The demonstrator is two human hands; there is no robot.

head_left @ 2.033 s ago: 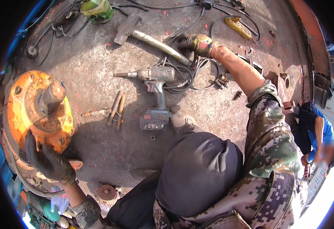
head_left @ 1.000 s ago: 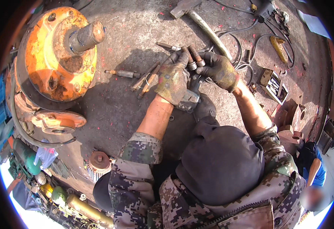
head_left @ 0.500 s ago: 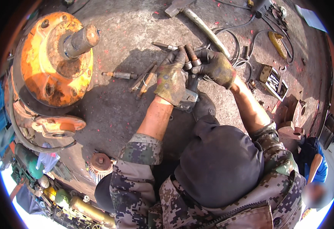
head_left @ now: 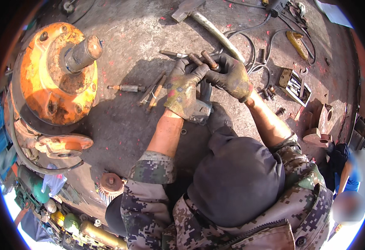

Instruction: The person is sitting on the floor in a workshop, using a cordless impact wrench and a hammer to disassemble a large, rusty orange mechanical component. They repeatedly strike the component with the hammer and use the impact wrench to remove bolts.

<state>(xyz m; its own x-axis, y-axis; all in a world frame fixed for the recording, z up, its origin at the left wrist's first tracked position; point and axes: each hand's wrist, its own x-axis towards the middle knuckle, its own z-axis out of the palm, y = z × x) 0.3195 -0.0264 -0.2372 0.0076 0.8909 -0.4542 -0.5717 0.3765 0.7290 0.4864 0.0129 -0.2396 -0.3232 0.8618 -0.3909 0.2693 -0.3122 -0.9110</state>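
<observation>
Both my hands wear dirty, worn work gloves and meet above the ground at the middle of the view. My left hand [head_left: 184, 88] closes on a rusty bolt [head_left: 195, 59], its threaded end sticking out past the thumb. Right beside it, my right hand [head_left: 233, 77] grips a second rusty bolt [head_left: 208, 61]. Both threaded ends lean up and to the left; fingers mostly cover the bolt heads. Under my hands lies a grey power tool [head_left: 201, 112], partly hidden by my left hand. A pointed metal tool [head_left: 172, 53] lies just beyond my left fingers.
An orange machine housing [head_left: 32, 75] with a thick shaft stands at left. Beyond my hands lies a hammer [head_left: 218, 35] near looped cables. At right are a metal box [head_left: 288, 80] of small parts, a wrench [head_left: 302, 82] and a yellow tool [head_left: 296, 44]. Another person's blue sleeve [head_left: 349, 177] shows lower right.
The two bolts have tipped further to the left in my hands, and my fingers now cover more of their heads. The whole view has shifted slightly.
</observation>
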